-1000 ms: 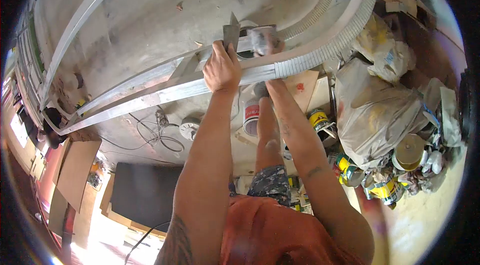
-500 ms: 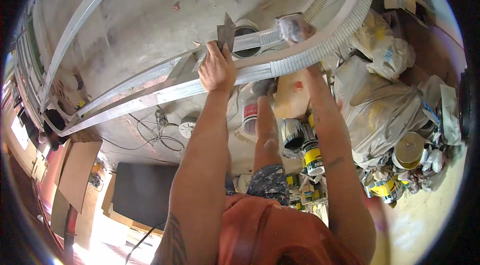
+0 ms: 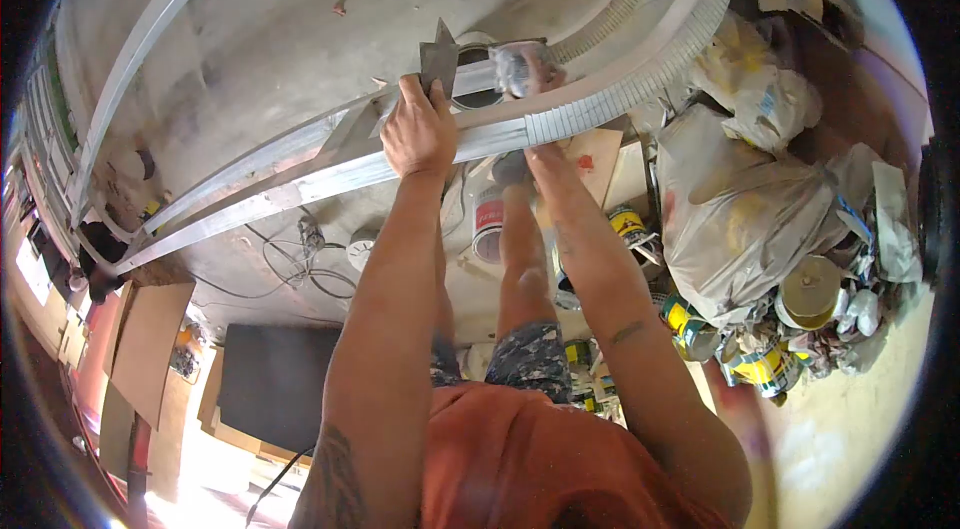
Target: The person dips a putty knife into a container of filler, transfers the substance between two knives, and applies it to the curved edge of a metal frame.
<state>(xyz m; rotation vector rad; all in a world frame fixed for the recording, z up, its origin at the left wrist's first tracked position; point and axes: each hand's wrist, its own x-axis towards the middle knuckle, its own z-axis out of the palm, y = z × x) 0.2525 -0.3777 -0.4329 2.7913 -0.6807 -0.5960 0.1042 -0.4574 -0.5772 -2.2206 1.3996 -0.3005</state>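
Note:
My left hand (image 3: 418, 132) is closed around a flat grey metal blade (image 3: 438, 61) whose pointed end sticks up. Its wrist crosses over the long metal channel (image 3: 360, 175). My right hand (image 3: 545, 75) reaches under the curved, slotted part of the frame (image 3: 610, 97) and grips a crumpled whitish wad (image 3: 517, 67), perhaps a rag. That wad lies at the inner rail, beside an open round bucket (image 3: 478, 57) on the floor. Blur and the frame hide part of the right fingers.
A red-and-white can (image 3: 487, 227) stands near my foot. Large plastic bags (image 3: 740, 209) and several paint cans (image 3: 765, 369) crowd the right side. Looped cable (image 3: 300, 254) lies on the floor, left of my legs. A dark panel (image 3: 275, 384) is at lower left.
My right hand has slid left along the inner rail with the whitish wad, closer to my left hand. The left hand keeps its hold on the blade; the view has shifted slightly.

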